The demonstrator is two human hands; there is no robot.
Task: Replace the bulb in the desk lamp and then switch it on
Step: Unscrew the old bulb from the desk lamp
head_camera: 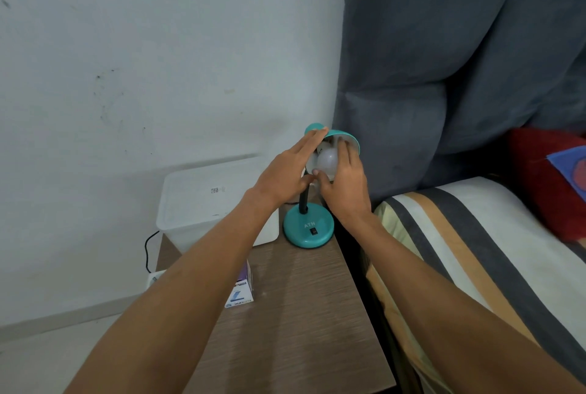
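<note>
One bulb (328, 159) sits inside the lampshade (347, 137).

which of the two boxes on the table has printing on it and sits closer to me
The small bulb carton beside the left forearm: coloured print, nearer you. The white box by the wall is larger and plain but for a small label.

A scuffed white wall (126, 61) stands behind the wood-grain table (301, 314). On the right, a grey padded headboard (459, 61) rises over a bed (475, 251) with striped bedding.
</note>
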